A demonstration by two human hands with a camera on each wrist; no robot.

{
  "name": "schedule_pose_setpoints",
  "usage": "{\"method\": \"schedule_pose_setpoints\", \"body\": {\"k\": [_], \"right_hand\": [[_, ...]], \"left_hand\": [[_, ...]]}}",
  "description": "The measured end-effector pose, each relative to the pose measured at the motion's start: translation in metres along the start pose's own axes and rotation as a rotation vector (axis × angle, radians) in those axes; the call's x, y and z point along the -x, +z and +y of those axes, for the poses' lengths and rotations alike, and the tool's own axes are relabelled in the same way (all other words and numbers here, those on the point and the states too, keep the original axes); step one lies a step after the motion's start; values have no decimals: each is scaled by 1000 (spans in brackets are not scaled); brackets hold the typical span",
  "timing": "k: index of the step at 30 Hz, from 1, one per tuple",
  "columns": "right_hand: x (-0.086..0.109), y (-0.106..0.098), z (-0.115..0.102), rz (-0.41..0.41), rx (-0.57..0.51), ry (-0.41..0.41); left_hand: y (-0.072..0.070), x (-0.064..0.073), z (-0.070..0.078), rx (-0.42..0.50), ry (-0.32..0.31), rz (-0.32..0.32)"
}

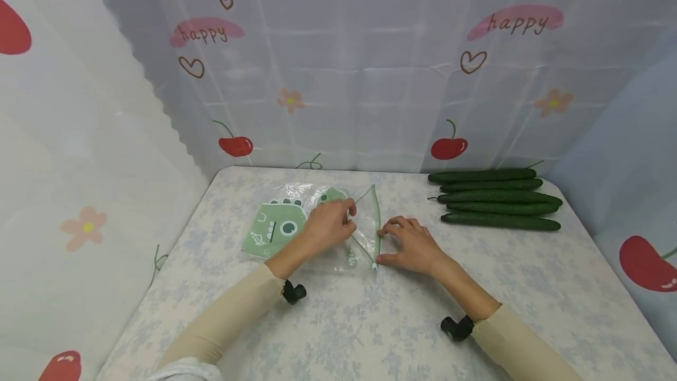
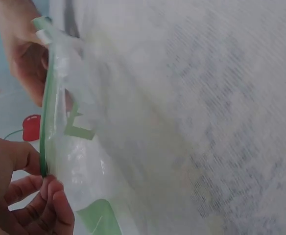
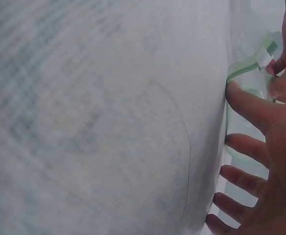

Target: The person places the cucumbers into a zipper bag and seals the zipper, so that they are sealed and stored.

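Note:
A clear plastic zipper bag (image 1: pixel 317 264) with green dinosaur prints lies flat on the table, its mouth facing right. My left hand (image 1: pixel 329 223) pinches one green-edged lip of the mouth between thumb and fingers and draws it back to the left, so the mouth gapes. In the left wrist view the green zipper strip (image 2: pixel 45 117) runs up from the pinching fingers. My right hand (image 1: pixel 415 246) has its fingers spread, with fingertips right at the other green lip (image 1: pixel 378 222). A white slider (image 3: pixel 264 58) sits at the near end of the strip.
Several long dark green cucumbers (image 1: pixel 499 196) lie side by side at the back right of the table. The table (image 1: pixel 338 322) has a pale blue floral cover. Printed curtains (image 1: pixel 359 87) close off the back and both sides.

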State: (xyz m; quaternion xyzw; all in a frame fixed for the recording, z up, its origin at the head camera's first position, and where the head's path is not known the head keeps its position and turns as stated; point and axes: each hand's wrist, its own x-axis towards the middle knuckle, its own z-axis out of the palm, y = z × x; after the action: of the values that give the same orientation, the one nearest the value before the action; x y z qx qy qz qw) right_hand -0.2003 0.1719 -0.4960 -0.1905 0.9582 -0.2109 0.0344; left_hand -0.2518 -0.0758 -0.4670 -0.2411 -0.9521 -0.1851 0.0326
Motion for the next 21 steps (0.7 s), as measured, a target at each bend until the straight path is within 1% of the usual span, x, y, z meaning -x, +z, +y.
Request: {"method": "schedule_pose_setpoints", "body": {"k": [3, 8, 12, 15, 21], "right_hand": [[-2, 0, 1, 0, 32, 2], [-3, 0, 1, -25, 57, 7], [-4, -2, 2, -44, 45, -1], [-3, -2, 3, -49, 23, -3], [-3, 0, 5, -42, -5, -16]], "left_hand": [[-1, 0, -2, 100, 5, -25], [2, 1, -4, 176, 7, -25], [5, 3, -3, 231, 13, -11], [8, 3, -4, 276, 5, 2], [8, 5, -7, 435, -36, 9]]}}
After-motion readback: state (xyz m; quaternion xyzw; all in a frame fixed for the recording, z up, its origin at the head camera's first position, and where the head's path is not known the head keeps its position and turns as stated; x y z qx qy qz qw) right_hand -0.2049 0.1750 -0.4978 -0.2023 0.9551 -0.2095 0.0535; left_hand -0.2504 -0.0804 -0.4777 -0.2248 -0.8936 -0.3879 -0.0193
